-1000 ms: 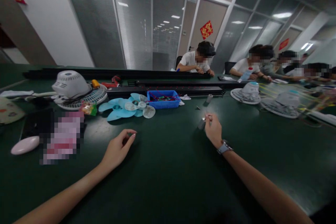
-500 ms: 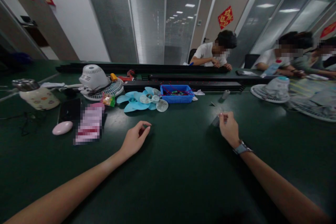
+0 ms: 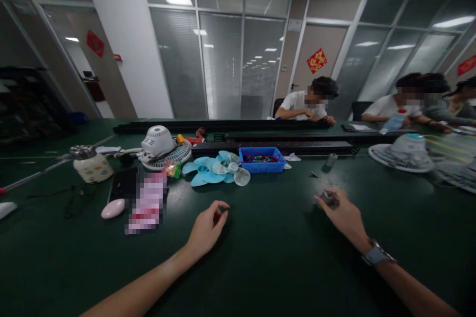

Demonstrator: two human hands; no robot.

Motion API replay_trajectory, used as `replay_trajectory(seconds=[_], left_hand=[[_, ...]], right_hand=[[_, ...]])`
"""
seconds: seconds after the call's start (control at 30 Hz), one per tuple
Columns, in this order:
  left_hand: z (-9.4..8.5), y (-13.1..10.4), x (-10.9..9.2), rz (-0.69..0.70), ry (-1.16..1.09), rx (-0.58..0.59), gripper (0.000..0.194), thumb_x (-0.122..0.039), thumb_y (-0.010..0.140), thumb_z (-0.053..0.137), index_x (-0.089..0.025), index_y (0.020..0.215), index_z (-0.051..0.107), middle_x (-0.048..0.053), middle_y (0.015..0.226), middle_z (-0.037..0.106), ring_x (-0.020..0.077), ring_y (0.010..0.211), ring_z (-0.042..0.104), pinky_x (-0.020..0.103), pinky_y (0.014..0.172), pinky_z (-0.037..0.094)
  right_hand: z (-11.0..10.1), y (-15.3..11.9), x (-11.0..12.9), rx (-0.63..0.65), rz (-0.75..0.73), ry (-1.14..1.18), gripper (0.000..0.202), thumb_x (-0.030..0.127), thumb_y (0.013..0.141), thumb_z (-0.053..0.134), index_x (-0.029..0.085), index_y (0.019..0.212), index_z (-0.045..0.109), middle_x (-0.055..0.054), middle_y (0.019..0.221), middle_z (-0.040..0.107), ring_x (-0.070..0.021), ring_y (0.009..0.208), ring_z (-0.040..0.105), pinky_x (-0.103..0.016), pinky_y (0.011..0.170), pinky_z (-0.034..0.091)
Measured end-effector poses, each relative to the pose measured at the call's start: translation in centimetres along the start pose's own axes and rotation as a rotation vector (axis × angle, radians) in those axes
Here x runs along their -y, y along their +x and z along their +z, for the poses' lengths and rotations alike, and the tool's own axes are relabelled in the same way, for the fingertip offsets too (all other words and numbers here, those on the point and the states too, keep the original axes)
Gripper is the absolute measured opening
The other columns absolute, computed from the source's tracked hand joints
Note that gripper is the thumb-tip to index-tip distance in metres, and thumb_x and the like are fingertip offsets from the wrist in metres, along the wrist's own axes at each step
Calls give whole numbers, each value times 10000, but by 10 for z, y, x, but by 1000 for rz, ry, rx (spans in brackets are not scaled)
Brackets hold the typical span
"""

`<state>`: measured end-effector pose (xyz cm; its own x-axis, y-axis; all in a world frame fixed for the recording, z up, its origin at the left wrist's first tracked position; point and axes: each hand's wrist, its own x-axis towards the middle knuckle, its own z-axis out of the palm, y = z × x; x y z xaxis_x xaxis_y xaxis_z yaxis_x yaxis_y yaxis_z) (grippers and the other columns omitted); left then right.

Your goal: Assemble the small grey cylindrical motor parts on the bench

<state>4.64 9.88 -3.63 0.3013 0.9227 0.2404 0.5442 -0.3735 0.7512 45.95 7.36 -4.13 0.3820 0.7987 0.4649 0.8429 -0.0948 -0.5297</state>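
Of two grey cylinders, our right hand (image 3: 347, 215) has its fingers around one, the near cylinder (image 3: 328, 199), front-right of our one blue tray (image 3: 262, 167); the far cylinder (image 3: 331, 160) is to its right. Our left hand (image 3: 206, 228), in front, keeps fingers narrowly parted.

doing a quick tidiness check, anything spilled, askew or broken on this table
No spill or damage shows. Mildly untidy: red wires straggle over the rim of the blue bin, and a small sliver lies loose on the table.
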Motion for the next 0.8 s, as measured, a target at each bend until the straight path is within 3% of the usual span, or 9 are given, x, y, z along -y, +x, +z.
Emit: replay_trajectory(seconds=[0.1, 0.27, 0.37, 0.57, 0.8], left_hand=[[0, -1, -3, 14, -25, -7, 289, -391, 932, 460, -200, 1098, 599, -2, 737, 607, 160, 642, 576, 273, 598, 424], [0, -5, -11, 70, -14, -63, 332, -446, 936, 488, -207, 1131, 611, 21, 814, 611, 170, 711, 580, 293, 653, 463], [0, -9, -14, 164, 20, -73, 328, -433, 933, 525, -242, 1184, 616, 53, 950, 610, 192, 850, 584, 321, 746, 498], [4, -7, -13, 322, 69, -55, 342, -376, 943, 539, -305, 1271, 605, 78, 1134, 570, 233, 1087, 517, 417, 956, 468], [10, 16, -19, 266, 79, -48, 222, -381, 918, 581, -337, 1070, 736, 69, 1162, 537, 256, 1112, 476, 448, 961, 445]], right_hand=[[5, -7, 38, 19, -107, 123, 506, 596, 779, 620, 228, 1121, 561, -91, 979, 717, -277, 848, 697, -433, 750, 555], [34, -38, 131, 467, -286, 476, 477, 462, 813, 673, 244, 1202, 501, -44, 1034, 711, -203, 906, 695, -366, 813, 559], [49, -55, 165, 614, -390, 524, 518, 392, 793, 716, 256, 1237, 485, -24, 1033, 707, -203, 942, 685, -372, 850, 541], [61, -64, 172, 627, -414, 617, 498, 322, 797, 719, 250, 1227, 480, -23, 1057, 693, -197, 985, 671, -358, 864, 521], [64, -62, 168, 654, -379, 633, 508, 388, 773, 745, 251, 1194, 497, -34, 1086, 674, -207, 996, 653, -362, 851, 516]])
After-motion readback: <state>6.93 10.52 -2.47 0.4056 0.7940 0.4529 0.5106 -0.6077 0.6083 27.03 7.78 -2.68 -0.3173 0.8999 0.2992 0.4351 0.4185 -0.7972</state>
